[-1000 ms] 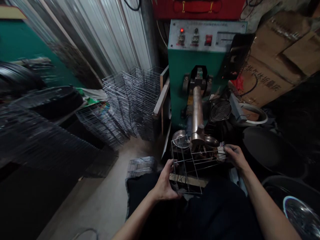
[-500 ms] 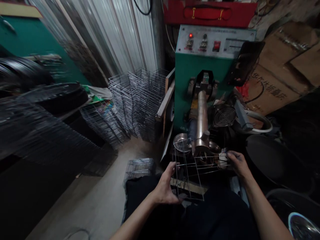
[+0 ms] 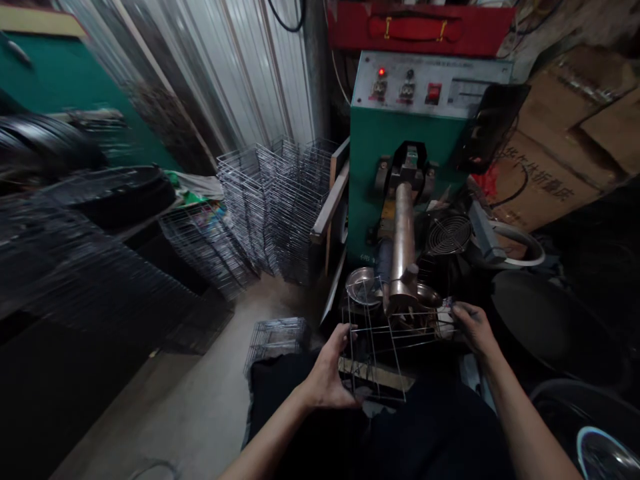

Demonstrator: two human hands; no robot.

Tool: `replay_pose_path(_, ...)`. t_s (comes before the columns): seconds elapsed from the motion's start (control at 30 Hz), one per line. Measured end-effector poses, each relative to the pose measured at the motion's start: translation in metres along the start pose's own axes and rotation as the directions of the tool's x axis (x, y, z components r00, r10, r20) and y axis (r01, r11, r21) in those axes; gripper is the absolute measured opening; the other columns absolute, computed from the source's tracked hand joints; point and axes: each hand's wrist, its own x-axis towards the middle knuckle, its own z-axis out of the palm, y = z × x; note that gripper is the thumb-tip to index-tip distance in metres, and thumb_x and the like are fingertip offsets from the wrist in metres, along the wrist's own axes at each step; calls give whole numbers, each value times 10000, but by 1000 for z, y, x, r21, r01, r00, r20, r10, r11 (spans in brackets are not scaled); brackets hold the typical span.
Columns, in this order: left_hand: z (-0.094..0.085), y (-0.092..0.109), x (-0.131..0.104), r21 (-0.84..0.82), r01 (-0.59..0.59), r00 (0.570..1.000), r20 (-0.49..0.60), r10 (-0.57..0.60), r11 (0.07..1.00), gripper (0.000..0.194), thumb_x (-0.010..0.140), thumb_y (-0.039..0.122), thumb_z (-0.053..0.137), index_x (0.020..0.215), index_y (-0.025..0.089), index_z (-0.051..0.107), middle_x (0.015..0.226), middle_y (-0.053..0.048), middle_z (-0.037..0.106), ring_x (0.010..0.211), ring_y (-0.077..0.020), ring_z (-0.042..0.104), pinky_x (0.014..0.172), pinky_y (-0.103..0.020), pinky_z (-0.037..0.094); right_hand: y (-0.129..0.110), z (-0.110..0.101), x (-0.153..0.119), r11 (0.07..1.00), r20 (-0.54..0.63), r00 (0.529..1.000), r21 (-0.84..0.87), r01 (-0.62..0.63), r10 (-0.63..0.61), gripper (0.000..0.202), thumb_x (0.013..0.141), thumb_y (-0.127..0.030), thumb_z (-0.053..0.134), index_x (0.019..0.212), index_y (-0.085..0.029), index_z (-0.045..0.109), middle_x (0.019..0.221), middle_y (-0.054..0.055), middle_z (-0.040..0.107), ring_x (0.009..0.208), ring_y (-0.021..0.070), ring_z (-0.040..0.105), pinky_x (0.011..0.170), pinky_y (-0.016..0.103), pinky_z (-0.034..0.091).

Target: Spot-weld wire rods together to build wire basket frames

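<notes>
A bent frame of thin metal wire (image 3: 374, 331) spans between my two hands, below the lower end of a metal arm on a green machine (image 3: 370, 180). My left hand (image 3: 333, 373) grips the frame's left side, thumb and fingers around its edge wires. At the right end, my right hand (image 3: 473, 323) pinches the wires between thumb and fingers. The cylindrical metal arm (image 3: 404, 233) slants down toward me and ends just above the frame. Whether the wires touch its tip I cannot tell. Small metal bowls (image 3: 361, 285) sit behind the frame.
Tall stacks of wire racks (image 3: 273, 207) stand at left, beside a wooden board (image 3: 330, 207). A smaller wire rack stack (image 3: 277, 337) is on the floor near my knee. Dark round pans (image 3: 545, 327) lie at right, below cardboard boxes (image 3: 545, 160). A phone (image 3: 493, 127) leans against the machine.
Almost nothing differs. The wire frame and both hands have shifted very slightly left; both grips look the same.
</notes>
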Motion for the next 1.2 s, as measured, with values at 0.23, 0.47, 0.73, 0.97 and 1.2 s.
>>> replay_pose_path(0.23,0,8,5,27,-18,998,-58,19,999,1082,596,259,870,1522,339,315,1433,-125,522,1246,-382,642,1114,-620,525,12,-1,0,991,37,994,-90,103,-100,634,715,-712,793,510,-193,491,489,-29,403,475,98,327,462,247,283)
replay_pose_path(0.47,-1,11,8,-2,-25,999,-28,25,1000,1063,596,268,859,1509,343,318,1408,-117,534,1250,-394,642,1098,-651,533,19,-5,4,986,9,993,-117,121,-120,628,680,-704,794,538,-202,445,536,-48,338,517,96,278,492,253,236)
replay_pose_path(0.73,-4,14,10,-4,36,999,5,-36,999,1066,545,261,876,1478,271,361,1412,-121,523,1275,-379,612,1155,-641,471,12,-5,3,983,44,990,-124,136,-132,599,672,-677,782,542,-200,444,557,-45,343,565,106,283,522,250,251)
replay_pose_path(0.97,-9,22,16,-7,3,999,41,-3,1000,1016,547,220,850,1452,221,390,1384,-125,545,1269,-351,592,1157,-595,475,0,1,-2,977,55,984,-123,175,-170,552,661,-682,766,575,-181,553,550,-27,427,544,115,354,502,250,298)
replay_pose_path(1.2,-12,24,16,22,68,996,49,-69,997,1090,542,272,889,1498,224,366,1429,-138,531,1311,-367,563,1177,-616,441,10,3,1,967,23,977,-133,215,-214,573,678,-726,731,603,-184,560,554,-28,442,551,114,364,505,241,301)
